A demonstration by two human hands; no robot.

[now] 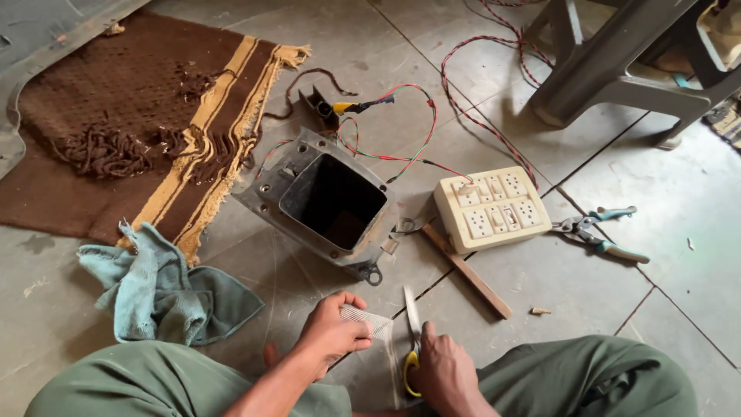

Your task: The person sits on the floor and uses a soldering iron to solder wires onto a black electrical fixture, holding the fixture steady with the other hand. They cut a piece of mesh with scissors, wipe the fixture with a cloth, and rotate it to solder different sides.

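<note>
Seated on the tiled floor, we clench our left hand on a mesh strip while our right hand grasps scissors, blades pointing away, just right of the strip

Tiled floor bears rug, cloth, metal housing, socket board, pliers.

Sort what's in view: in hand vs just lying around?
In hand:
left hand holds mesh piece
right hand grips yellow-handled snips

Lying about:
metal housing
socket board
green-handled pliers
wooden stick
teal cloth
brown rug
</note>
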